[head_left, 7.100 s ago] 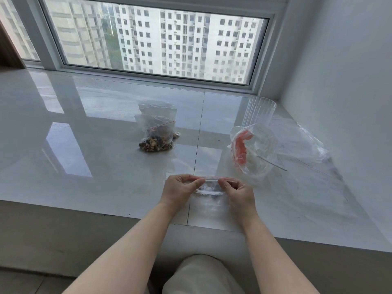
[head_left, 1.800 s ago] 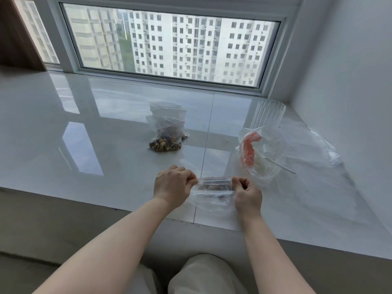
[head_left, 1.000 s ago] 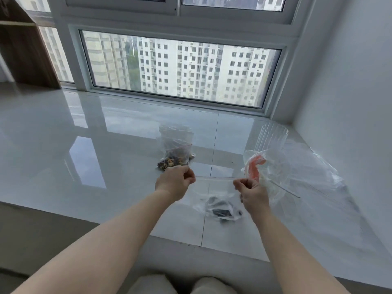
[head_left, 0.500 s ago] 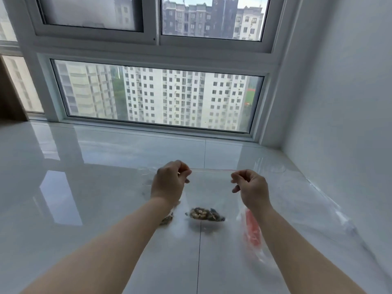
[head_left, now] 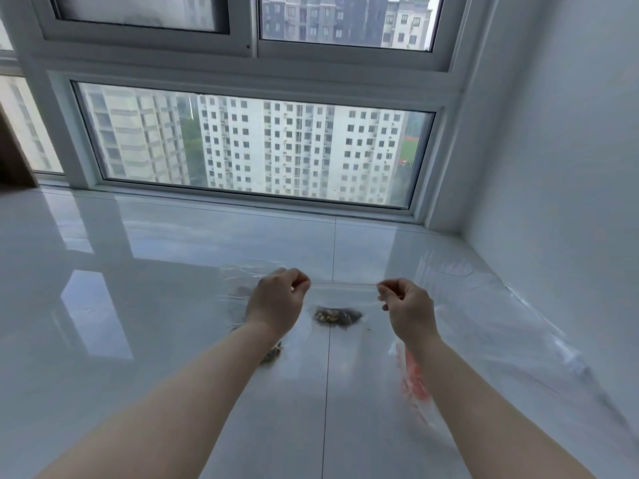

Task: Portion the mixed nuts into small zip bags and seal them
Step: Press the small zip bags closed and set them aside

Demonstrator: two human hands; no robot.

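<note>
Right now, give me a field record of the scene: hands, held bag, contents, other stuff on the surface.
left hand: pinches the left end of the bag's top strip
right hand: pinches the right end of the same strip
zip bag: clear, held up between both hands, top edge pulled straight
nuts: small clump at the bottom of the held bag
seal state: cannot tell
second bag of nuts: mostly hidden behind the left forearm
orange item: inside clear plastic, on the right
surface: glossy white tile
</note>
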